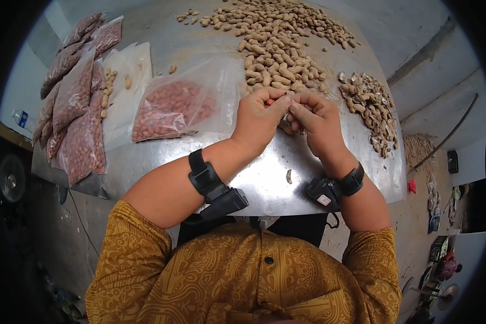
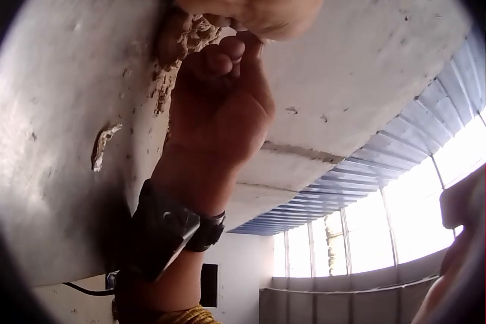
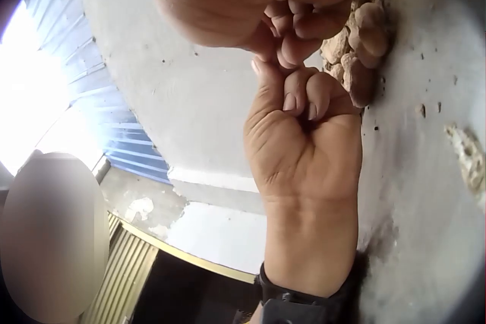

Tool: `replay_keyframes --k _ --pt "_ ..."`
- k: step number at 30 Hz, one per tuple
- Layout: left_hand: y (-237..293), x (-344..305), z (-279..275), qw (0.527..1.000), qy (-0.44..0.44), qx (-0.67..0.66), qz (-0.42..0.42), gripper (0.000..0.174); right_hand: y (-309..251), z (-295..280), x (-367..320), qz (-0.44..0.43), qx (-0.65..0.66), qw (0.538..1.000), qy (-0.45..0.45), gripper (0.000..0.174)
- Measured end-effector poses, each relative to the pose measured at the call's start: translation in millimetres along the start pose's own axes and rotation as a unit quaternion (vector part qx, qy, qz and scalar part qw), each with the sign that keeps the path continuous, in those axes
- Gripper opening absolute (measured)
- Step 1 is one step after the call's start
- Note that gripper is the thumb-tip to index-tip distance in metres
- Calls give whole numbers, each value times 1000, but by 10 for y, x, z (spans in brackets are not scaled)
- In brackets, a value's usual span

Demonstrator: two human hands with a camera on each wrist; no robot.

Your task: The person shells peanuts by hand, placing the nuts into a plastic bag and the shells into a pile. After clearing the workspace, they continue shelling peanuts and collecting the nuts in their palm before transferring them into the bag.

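My left hand (image 1: 258, 120) and right hand (image 1: 323, 123) meet fingertip to fingertip over the near end of a heap of unshelled peanuts (image 1: 278, 59). Reddish peanut kernels (image 1: 269, 101) show within the curled fingers of the left hand. Thumbs and forefingers of both hands pinch together at a peanut, mostly hidden by the fingers. In the left wrist view the right hand (image 2: 220, 104) has its fingers bent in toward the palm. The right wrist view shows the left hand (image 3: 307, 138) curled in the same way, its thumb reaching the other hand.
A pile of empty shells (image 1: 368, 108) lies at the right of the metal table (image 1: 200, 183). An open bag of kernels (image 1: 173, 110) lies left of the hands, with several filled bags (image 1: 73, 102) stacked farther left. One shell piece (image 1: 289, 176) lies near the front edge.
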State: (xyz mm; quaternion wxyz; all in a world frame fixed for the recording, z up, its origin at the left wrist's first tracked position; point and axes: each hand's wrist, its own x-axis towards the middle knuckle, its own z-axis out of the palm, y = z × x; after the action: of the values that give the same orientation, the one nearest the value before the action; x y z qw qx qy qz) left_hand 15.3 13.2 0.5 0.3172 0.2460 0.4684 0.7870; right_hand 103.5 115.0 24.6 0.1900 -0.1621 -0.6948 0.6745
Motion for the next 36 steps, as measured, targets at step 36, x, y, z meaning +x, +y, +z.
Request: replay_keyframes --k 36 --pt "-78 106 -156 909 -72 -321 -255 19 -36 -38 -27 -106 -50 993 -21 15"
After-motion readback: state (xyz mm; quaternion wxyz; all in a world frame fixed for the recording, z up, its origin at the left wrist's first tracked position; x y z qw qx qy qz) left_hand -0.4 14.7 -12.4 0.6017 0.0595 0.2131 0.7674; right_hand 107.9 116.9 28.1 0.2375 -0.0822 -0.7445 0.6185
